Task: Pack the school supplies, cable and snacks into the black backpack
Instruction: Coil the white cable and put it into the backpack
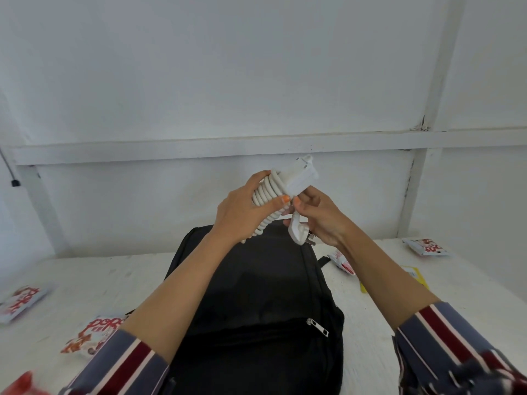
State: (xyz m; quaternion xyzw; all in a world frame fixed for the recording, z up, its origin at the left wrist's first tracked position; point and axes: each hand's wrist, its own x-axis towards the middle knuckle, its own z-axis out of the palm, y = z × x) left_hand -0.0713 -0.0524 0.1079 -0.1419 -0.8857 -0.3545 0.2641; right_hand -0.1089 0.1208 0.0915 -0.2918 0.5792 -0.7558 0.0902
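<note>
Nearest, at the lower left corner, a red blur [24, 382] could not be made out. Just past it two snacks lay on the table [85, 275]: the near snack [91, 336] beside the left forearm, and the edge snack [20, 302] out by the left margin.

The backpack [256, 295] lay flat in the middle, between the forearms. Its zip pull [318, 326] sat at the right end of the front pocket's track. Whether any compartment was open could not be told, and nothing showed inside.

To the right a yellow pack [420, 276] was partly hidden by the right forearm. The mid snack [343, 262] lay close to the backpack's right side, and the far snack [426, 246] sat well apart, near the wall [199, 81].

Farthest, above the backpack's far end, both hands held the cable [268, 192] clear of the table. The left hand [242, 212] was wrapped round the white coil. The right hand [319, 218] pinched the plug [298, 233], its prongs pointing down and to the right. A white block [303, 173] stuck out of the coil's top.

The task looked barely begun — nothing was visibly packed. Four snacks and the yellow pack lay outside the backpack, and the cable was coiled in hand, probably the next thing to go in. Other school supplies were not in view, so whether any were already inside could not be told.
</note>
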